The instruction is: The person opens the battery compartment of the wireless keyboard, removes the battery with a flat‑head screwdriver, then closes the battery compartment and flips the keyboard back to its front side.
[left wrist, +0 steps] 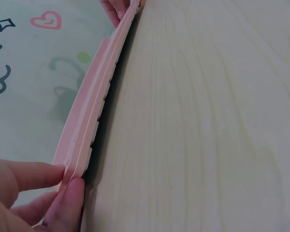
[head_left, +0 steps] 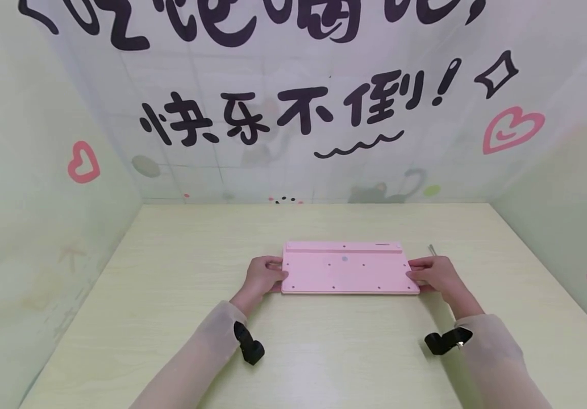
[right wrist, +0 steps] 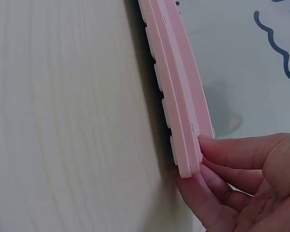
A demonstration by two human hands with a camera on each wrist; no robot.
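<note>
A pink keyboard (head_left: 344,275) is turned over, its underside with several small screw holes facing up in the head view. My left hand (head_left: 265,275) pinches its left end between thumb and fingers. At the opposite end my right hand (head_left: 433,275) pinches it the same way. In the left wrist view the keyboard's edge (left wrist: 94,108) shows keycaps pointing down at the table, with a dark shadow beneath. Pale keycaps (right wrist: 165,111) also line the underside in the right wrist view. Whether the keyboard touches the table, I cannot tell.
A thin metallic rod (head_left: 432,250) pokes out behind the right hand, mostly hidden. The light wooden table (head_left: 170,346) meets a printed cloth backdrop (head_left: 273,176) at the back and sides. Black wrist cameras (head_left: 249,343) sit on both sleeves.
</note>
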